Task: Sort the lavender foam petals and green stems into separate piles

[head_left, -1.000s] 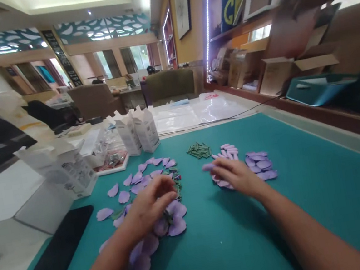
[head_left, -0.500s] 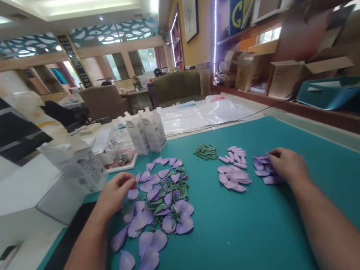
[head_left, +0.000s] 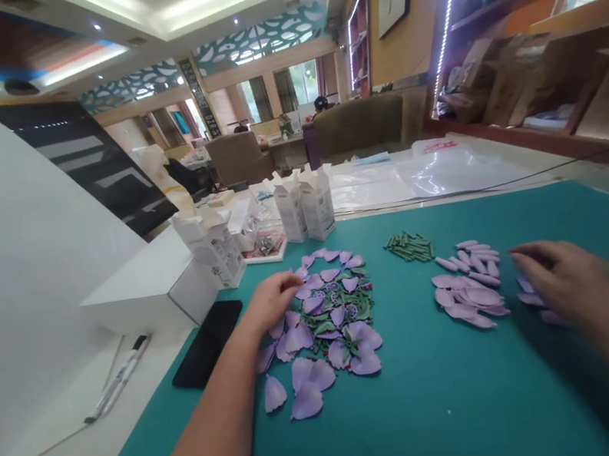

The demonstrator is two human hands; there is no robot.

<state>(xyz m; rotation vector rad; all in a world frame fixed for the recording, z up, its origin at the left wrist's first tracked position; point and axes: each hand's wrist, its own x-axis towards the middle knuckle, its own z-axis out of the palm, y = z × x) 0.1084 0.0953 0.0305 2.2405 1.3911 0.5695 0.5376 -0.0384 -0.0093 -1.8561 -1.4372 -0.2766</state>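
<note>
My left hand (head_left: 274, 300) is at the upper left edge of a spread of lilac petals (head_left: 308, 398). Its fingertips are closed together there; what lies between them is hidden. Among these petals are green leaf-like pieces (head_left: 362, 302) and small purple openwork parts (head_left: 351, 312). On the right, my right hand (head_left: 579, 283) hovers over a small group of purple petals (head_left: 531, 297), partly covering it. Slightly blurred, its thumb and forefinger curve to meet at the tips, and I cannot make out anything in them. Left of it lie pale pink petals (head_left: 471, 299) and slim pink buds (head_left: 479, 261).
Green sticks (head_left: 410, 247) form a heap on the green mat (head_left: 428, 409). At the back stand white cartons (head_left: 317, 206) and a tray (head_left: 279, 252) with bagged small parts. A black phone-like slab (head_left: 207, 345), markers (head_left: 117, 380) and a white box (head_left: 141, 282) are at left.
The view has swung left, so everything sits further right in it. My right hand has risen a little from the purple petals. My left hand stays by the petal spread's edge.
</note>
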